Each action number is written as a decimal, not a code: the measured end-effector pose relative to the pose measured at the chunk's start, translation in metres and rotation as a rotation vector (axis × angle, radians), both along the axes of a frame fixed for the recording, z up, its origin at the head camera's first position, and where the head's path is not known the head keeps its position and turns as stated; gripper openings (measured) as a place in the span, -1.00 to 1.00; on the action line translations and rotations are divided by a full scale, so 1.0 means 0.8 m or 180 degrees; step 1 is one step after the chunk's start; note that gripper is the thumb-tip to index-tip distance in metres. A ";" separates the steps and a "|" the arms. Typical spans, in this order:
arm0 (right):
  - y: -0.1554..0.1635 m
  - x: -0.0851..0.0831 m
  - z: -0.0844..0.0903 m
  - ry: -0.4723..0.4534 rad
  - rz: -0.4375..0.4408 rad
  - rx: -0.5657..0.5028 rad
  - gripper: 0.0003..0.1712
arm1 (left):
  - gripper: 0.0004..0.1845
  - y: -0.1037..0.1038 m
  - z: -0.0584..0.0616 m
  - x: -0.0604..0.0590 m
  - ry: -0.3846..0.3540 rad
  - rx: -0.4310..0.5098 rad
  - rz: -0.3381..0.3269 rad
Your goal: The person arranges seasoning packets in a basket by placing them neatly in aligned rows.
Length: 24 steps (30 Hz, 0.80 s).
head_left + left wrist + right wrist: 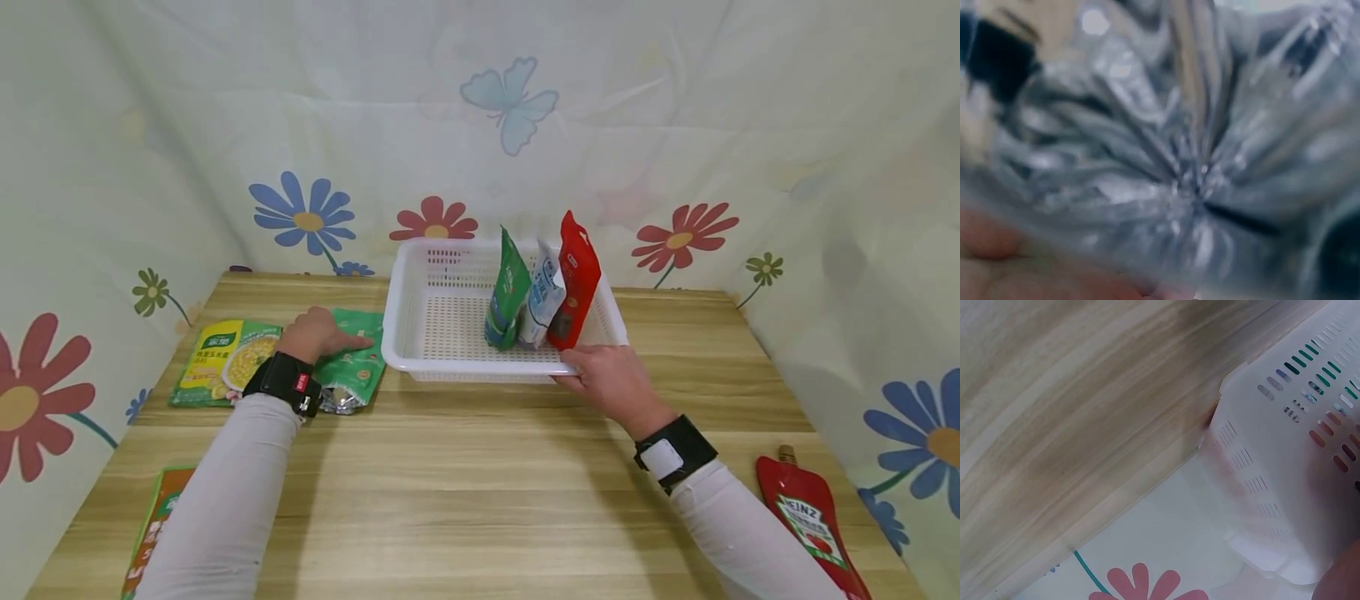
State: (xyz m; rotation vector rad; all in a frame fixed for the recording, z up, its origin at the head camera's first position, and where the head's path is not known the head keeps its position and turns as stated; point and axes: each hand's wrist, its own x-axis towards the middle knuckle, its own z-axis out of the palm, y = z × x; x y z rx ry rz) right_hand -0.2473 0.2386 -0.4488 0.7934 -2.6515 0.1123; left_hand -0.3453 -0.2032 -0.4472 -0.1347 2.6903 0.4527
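My left hand (317, 335) grips a green pouch (358, 354) on the table, left of the white basket; one digit lies across its front. The pouch's crinkled silver base (1191, 187) fills the left wrist view, blurred, with fingertips (997, 250) below it. With my right hand (611, 379) I hold the front right rim of the white plastic basket (450, 367). Inside the basket, a green pouch (510, 287), a white and blue pouch (543, 296) and a red pouch (577, 279) stand side by side in the right half.
A yellow and green soup packet (232, 358) lies left of my left hand. An orange-brown packet (153, 529) is partly hidden by my left sleeve. A red Heinz ketchup pouch (810, 517) lies at the right. Flower-printed curtain (510, 183) borders the wooden table.
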 end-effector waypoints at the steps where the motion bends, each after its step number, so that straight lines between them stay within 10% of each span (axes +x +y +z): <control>1: 0.000 0.000 -0.001 -0.0008 0.0000 0.0005 -0.72 | 0.19 -0.001 -0.001 0.000 -0.0037 0.0027 0.0023; 24: -0.001 -0.002 -0.003 0.0111 -0.0004 0.0009 -0.70 | -0.08 -0.012 0.001 -0.001 -0.0146 0.0670 0.0383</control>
